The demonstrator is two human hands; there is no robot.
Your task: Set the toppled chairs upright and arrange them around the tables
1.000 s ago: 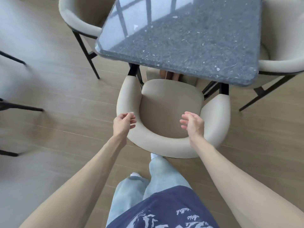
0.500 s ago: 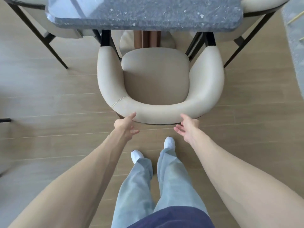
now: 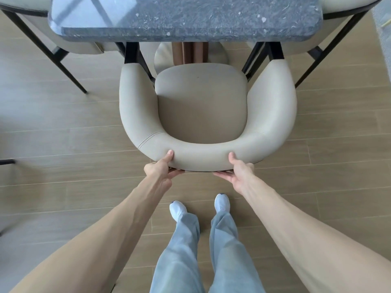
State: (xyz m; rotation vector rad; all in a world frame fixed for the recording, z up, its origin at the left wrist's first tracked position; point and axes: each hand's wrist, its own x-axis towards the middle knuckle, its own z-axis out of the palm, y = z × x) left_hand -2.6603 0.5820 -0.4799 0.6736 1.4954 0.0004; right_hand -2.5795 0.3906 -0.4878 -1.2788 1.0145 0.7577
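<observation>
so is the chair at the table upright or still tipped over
Upright: the beige armchair shows its seat facing up, front legs under the stone table.

Pale wood-look plank floor (image 3: 63,127) runs left to right across the scene; daylight falls soft and even on it; a window's bright panes reflect in a glossy surface at the far left; a grey rug edge (image 3: 384,22) shows at the far right

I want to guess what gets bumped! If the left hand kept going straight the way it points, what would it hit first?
The left hand already grips the backrest of the cream chair, so that padded back is first. Beyond it come the seat and then the stone table, though depth is hard to judge.
</observation>
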